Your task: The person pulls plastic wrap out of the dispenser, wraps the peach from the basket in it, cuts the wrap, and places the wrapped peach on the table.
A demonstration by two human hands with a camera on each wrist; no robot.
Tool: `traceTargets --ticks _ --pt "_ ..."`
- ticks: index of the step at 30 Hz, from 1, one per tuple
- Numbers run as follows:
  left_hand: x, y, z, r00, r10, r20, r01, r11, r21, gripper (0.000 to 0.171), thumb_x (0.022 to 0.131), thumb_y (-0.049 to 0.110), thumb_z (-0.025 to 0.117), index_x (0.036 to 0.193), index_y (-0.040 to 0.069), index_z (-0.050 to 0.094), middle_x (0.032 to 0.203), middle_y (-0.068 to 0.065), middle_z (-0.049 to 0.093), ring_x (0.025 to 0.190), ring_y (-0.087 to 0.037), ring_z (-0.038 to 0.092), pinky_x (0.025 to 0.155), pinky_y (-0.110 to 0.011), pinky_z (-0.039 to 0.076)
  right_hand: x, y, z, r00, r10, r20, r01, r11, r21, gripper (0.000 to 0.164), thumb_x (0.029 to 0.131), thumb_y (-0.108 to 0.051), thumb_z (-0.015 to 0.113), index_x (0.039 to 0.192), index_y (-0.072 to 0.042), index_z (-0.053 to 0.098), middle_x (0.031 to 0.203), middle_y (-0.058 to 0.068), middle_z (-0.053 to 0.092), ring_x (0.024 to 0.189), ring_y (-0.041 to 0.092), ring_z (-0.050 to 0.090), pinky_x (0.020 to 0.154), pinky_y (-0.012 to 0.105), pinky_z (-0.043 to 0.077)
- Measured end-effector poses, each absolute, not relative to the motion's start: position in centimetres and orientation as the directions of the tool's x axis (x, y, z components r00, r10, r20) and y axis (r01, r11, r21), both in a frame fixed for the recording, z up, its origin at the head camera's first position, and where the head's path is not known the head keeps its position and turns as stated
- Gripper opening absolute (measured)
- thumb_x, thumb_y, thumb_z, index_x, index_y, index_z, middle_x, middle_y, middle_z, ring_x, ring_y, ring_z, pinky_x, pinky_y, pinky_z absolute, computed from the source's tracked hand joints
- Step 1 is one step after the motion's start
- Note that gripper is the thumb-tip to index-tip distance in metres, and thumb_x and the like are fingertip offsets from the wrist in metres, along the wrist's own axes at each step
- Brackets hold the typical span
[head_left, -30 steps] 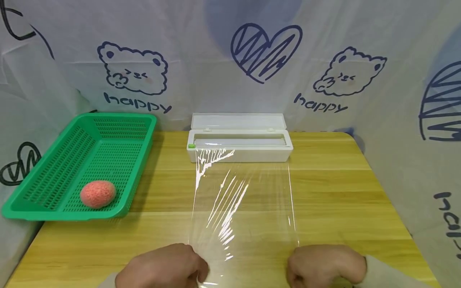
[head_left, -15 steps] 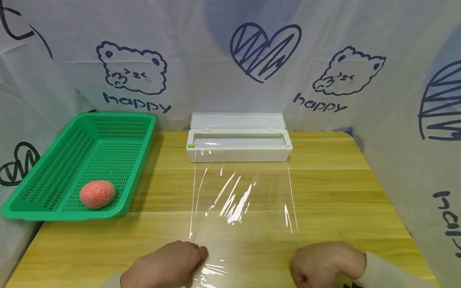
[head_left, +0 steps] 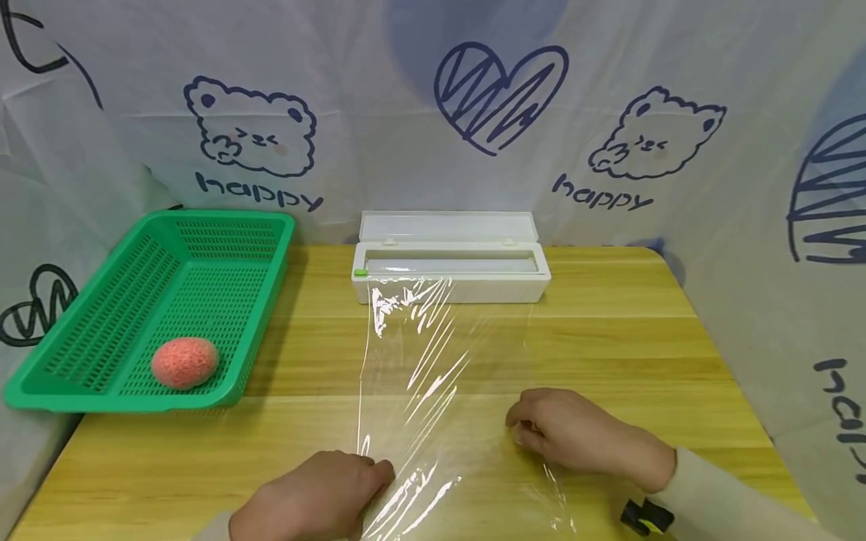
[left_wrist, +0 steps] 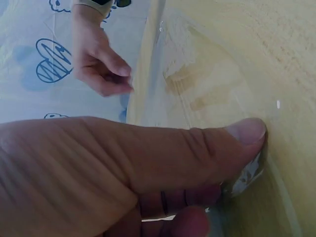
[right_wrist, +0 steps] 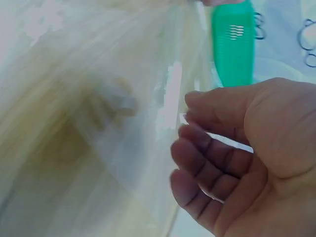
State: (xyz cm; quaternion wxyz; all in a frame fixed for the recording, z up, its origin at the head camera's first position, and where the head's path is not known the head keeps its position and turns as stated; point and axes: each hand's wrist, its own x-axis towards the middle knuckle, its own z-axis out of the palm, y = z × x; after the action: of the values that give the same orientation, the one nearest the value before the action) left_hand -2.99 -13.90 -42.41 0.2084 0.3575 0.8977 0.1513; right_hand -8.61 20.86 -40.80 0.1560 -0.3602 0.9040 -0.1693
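Note:
A sheet of clear cling film (head_left: 419, 376) runs from a white cling film dispenser (head_left: 467, 291) toward the front of the table. My left hand (head_left: 314, 492) pinches its near left corner, and crumpled film shows under the thumb (left_wrist: 247, 132) in the left wrist view. My right hand (head_left: 575, 432) hovers over the film's right side with fingers loosely curled. In the right wrist view its fingertips (right_wrist: 185, 153) are close beside the film (right_wrist: 148, 113), with nothing gripped. The film's near right corner hangs loose below this hand. The dispenser's lid (head_left: 446, 226) is raised.
A green plastic basket (head_left: 267, 338) stands at the left, with a pink textured egg-shaped ball (head_left: 185, 363) inside. The dispenser has a green slider (head_left: 361, 273) at its left end. A printed cloth (head_left: 379, 98) hangs behind the wooden table (head_left: 643, 338).
My right hand has let go of the film's near right corner and moved up and to the left. The left hand keeps its pinch, nearly still. The film's right side has slackened.

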Motion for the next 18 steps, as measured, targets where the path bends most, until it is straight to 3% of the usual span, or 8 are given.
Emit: traceTargets --ticks 3,5,10,14,16,18 --pt "-3.0 -13.9 -42.3 -0.658 0.702 -0.274 0.575 0.702 0.419 0.028 0.071 0.018 0.074 0.083 0.028 0.05 0.066 0.015 0.046 0.058 -0.005 0.044 0.055 -0.026 0.042 -8.7 21.0 -42.0 -0.708 -0.694 -0.133 -0.634 0.707 -0.314 0.033 0.09 -0.023 0.066 0.122 -0.013 0.064 0.1 -0.004 0.061 0.082 0.007 0.051 0.074 0.033 0.051" --pt "-3.2 -14.0 -42.2 -0.646 0.706 -0.289 0.574 0.7 0.426 0.028 0.071 0.015 0.073 0.081 0.027 0.049 0.065 0.014 0.045 0.058 -0.005 0.044 0.055 -0.025 0.041 -8.8 21.2 -42.7 -0.701 -0.699 -0.143 -0.651 0.708 -0.272 0.039 0.089 -0.025 0.067 0.125 -0.011 0.061 0.096 -0.004 0.057 0.077 0.007 0.048 0.069 0.031 0.05" --pt "-4.9 -14.5 -41.7 -0.623 0.733 -0.272 0.583 0.668 0.462 0.02 0.08 0.016 0.068 0.078 0.027 0.052 0.063 0.016 0.046 0.056 -0.004 0.043 0.053 -0.023 0.04 -8.5 21.4 -43.2 -0.682 -0.718 -0.137 -0.688 0.694 -0.212 0.03 0.085 -0.024 0.071 0.111 -0.01 0.064 0.082 -0.007 0.049 0.066 0.006 0.042 0.059 0.026 0.045" --pt "-6.9 -14.2 -42.0 -0.705 0.707 -0.06 0.639 0.669 0.379 0.011 0.082 0.014 0.066 0.086 0.023 0.062 0.072 0.013 0.051 0.06 -0.006 0.045 0.053 -0.025 0.043 -8.4 21.3 -43.1 -0.688 -0.713 -0.134 -0.684 0.7 -0.205 0.022 0.085 -0.023 0.071 0.103 -0.012 0.064 0.078 -0.008 0.048 0.063 0.006 0.042 0.057 0.027 0.044" --pt "-7.7 -14.0 -42.6 -0.739 0.673 0.029 0.649 0.699 0.301 0.017 0.08 0.014 0.069 0.095 0.019 0.063 0.076 0.008 0.05 0.061 -0.009 0.045 0.05 -0.026 0.043 -8.4 21.2 -43.0 -0.689 -0.711 -0.14 -0.682 0.702 -0.206 0.021 0.085 -0.024 0.071 0.101 -0.012 0.065 0.078 -0.008 0.049 0.064 0.006 0.042 0.057 0.028 0.045" --pt "-8.1 -13.9 -43.1 -0.759 0.65 0.042 0.639 0.73 0.243 0.032 0.076 0.016 0.074 0.104 0.015 0.059 0.079 0.004 0.048 0.061 -0.011 0.044 0.047 -0.027 0.041 -8.3 21.2 -42.9 -0.686 -0.713 -0.143 -0.685 0.699 -0.205 0.02 0.085 -0.025 0.071 0.099 -0.012 0.065 0.079 -0.008 0.05 0.064 0.006 0.043 0.058 0.029 0.046"
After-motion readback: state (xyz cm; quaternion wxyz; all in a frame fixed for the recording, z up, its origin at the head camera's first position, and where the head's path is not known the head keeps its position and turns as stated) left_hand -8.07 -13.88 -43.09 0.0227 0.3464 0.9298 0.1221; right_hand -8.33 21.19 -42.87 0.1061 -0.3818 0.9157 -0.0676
